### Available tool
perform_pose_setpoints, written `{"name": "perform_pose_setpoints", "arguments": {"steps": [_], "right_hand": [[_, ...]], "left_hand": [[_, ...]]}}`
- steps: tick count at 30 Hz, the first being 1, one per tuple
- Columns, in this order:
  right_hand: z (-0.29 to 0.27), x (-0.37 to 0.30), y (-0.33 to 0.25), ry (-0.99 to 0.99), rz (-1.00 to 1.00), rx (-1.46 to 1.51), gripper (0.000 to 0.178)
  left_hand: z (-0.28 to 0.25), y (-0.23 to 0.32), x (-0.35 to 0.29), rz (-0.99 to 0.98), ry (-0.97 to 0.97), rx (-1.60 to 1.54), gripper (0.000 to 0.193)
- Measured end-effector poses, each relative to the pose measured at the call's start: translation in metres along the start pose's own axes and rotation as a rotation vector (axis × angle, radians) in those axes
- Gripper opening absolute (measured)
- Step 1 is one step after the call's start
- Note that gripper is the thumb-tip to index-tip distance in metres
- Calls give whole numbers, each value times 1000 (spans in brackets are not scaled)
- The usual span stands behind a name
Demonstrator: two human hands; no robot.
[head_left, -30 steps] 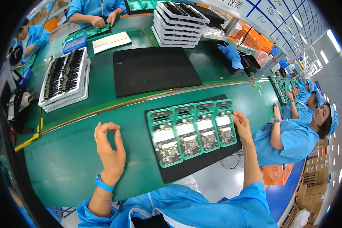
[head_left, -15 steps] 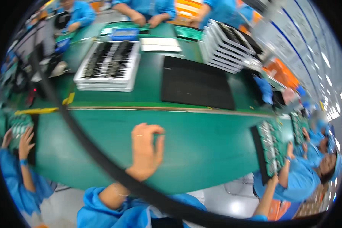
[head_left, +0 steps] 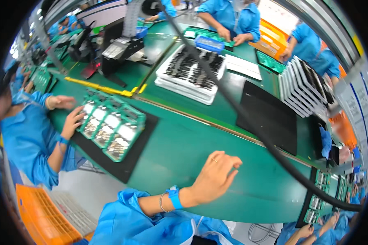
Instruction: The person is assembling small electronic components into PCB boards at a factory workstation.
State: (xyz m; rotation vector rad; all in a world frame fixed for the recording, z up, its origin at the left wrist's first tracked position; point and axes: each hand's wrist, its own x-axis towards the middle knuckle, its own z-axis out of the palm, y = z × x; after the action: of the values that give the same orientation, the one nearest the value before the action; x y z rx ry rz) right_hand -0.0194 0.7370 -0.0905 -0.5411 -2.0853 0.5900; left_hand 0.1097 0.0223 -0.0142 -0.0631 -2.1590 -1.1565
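And here, right up front, a thick black cable point(head_left: 267, 141) slashes diagonally across the view. Below it, the left hand point(head_left: 214, 179), blue band point(head_left: 175, 198) at the wrist, hangs over the smooth green worktop point(head_left: 180, 155): fingers loosely curled, thumb apart, nothing between them!

Over at lower right, a green-framed panel of circuit boards point(head_left: 317, 202) lies on a black mat, a bare hand point(head_left: 305, 231) at its near end. Is that the person's right hand? I can't tell, nor how its fingers stand.

Out left, a green-framed panel of four boards point(head_left: 109, 126) sits over a black sheet mat point(head_left: 135, 163), a co-worker's hand point(head_left: 72, 121) at its edge.

Beyond the long raised strip point(head_left: 200, 119), a plain black mat point(head_left: 270, 118) lies flat, with white plastic trays point(head_left: 184, 93) of black parts to its left, and a blue box point(head_left: 209, 44) just behind them. Farther right, a tall pile of white trays point(head_left: 298, 94); at the back, a blue-sleeved co-worker point(head_left: 243, 20) has both hands at a green board.
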Motion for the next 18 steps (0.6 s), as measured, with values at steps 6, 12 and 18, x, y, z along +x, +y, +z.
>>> {"name": "perform_pose_setpoints", "arguments": {"steps": [6, 12, 18], "right_hand": [[5, -74, -142, -307, -148, 393, 26], [82, -102, -203, -865, -257, 494, 29], [124, -152, -395, -833, -741, 469, 54]], "left_hand": [[-105, 25, -4, -76, 150, 386, 31], [-206, -43, 2, -497, 288, 34, 30], [-185, -79, 80, -848, 58, -791, 42]]}}
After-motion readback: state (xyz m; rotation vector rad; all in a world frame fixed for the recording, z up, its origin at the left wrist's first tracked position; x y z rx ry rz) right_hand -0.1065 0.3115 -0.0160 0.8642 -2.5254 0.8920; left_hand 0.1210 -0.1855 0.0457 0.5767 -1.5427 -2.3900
